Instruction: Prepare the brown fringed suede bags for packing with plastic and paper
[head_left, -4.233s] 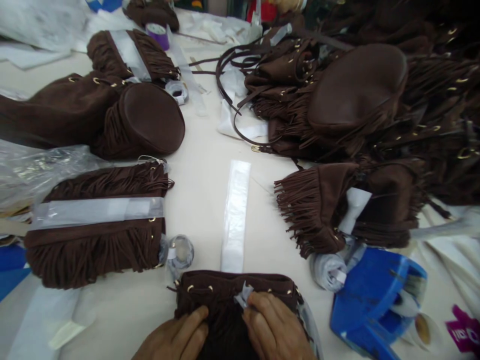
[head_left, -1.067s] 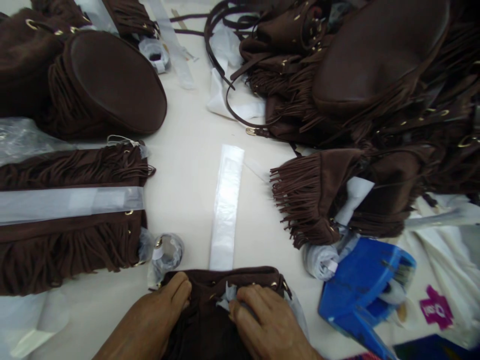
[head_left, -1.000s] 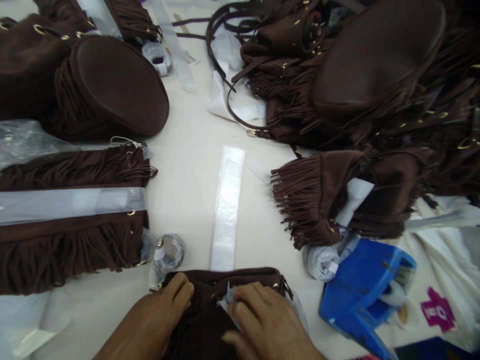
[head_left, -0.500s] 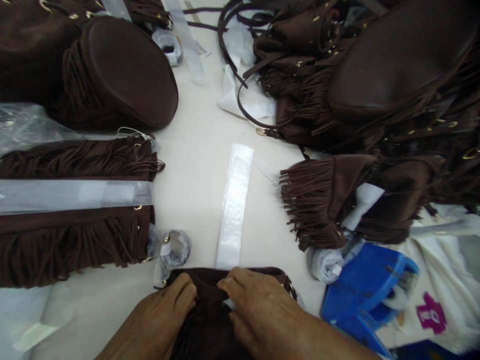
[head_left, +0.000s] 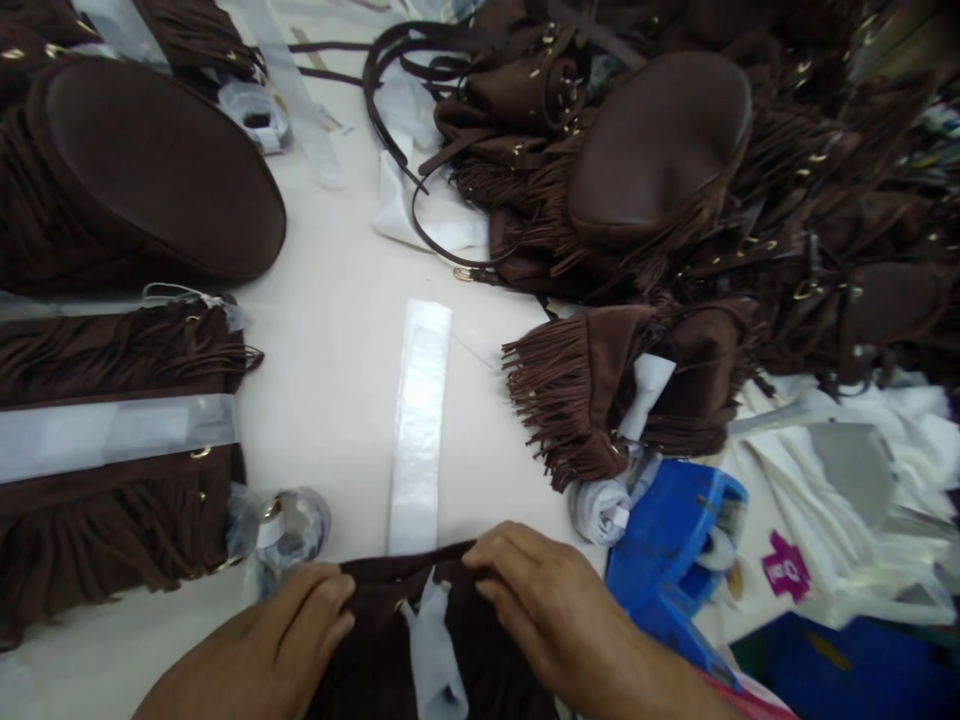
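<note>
A dark brown bag (head_left: 382,650) lies at the bottom edge, its lower part out of view. My left hand (head_left: 300,625) grips its left upper side with curled fingers. On the right upper edge, my right hand (head_left: 540,600) also has its fingers curled over the bag. Between the hands, a strip of white wrapping (head_left: 439,655) stands out from the bag's front. Just beyond the bag, a folded clear plastic strip (head_left: 420,420) lies on the table. A plastic-wrapped coil (head_left: 304,525) sits beside my left hand.
Fringed brown bags (head_left: 127,530) lie at left, one crossed by a plastic band. More brown bags (head_left: 660,140) are heaped at right. A blue tape dispenser (head_left: 660,540) and a wrapped roll (head_left: 600,510) stand near my right hand, with white sheets (head_left: 840,480) beyond.
My right hand has shifted right along the bag's edge, and the white wrapping between my hands now shows. The view has swung right, so the table's things appear further left.
</note>
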